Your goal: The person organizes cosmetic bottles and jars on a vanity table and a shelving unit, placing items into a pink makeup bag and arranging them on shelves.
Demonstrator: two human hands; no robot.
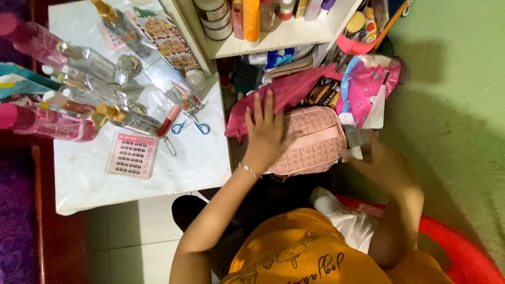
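Cluttered shelf corner: left hand (265,134) flat on pink bag (315,142); right hand (381,163) beside.

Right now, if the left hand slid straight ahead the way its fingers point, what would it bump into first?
The left hand lies flat on the pink woven bag, fingers pointing up the picture. Straight ahead, it would probably meet the magenta cloth pouch first; its fingertips seem to touch it already, though depth is unclear.

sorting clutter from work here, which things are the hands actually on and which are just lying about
In hand:
- left hand flat on the pink woven bag
- right hand, blurred, beside that bag

Lying about:
- perfume bottles
- eyelash curler
- lash tray
- white table
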